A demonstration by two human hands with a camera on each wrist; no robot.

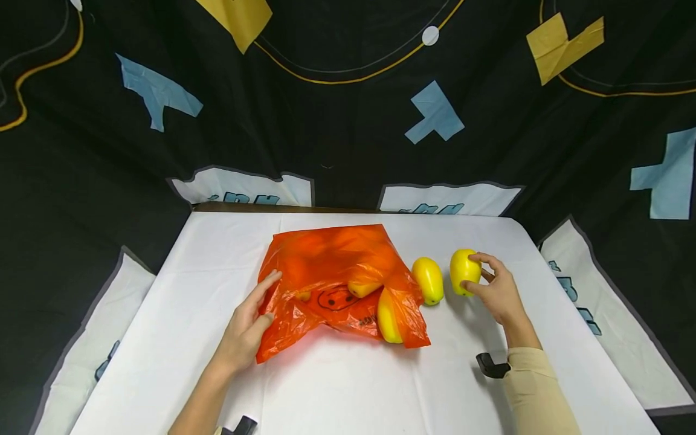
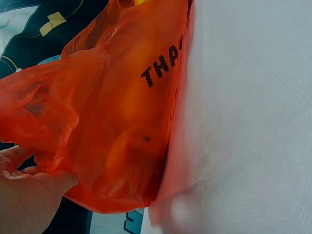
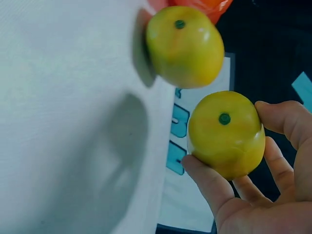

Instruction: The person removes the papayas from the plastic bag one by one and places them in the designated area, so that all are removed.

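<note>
My right hand [image 1: 497, 292] holds a yellow mango [image 1: 465, 272] between thumb and fingers, raised over the white table. In the right wrist view its green stem spot faces the camera, and the fingertips [image 3: 197, 168] press its side. A second yellow mango [image 1: 428, 281] lies on the table between that one and an orange plastic bag [image 1: 326, 248]. My left hand [image 1: 241, 329] is at the bag's left edge, its thumb [image 2: 63, 181] on one side of the thin plastic and its fingers on the other. Yellow fruit [image 1: 388, 317] shows inside the bag, partly hidden by the plastic.
A white cloth covers the table [image 1: 337, 393]. Black fabric [image 1: 337, 133] with blue and yellow tape pieces hangs behind it. A black wrist mount [image 1: 492, 366] sticks out by the right wrist, and another [image 1: 244, 425] by the left.
</note>
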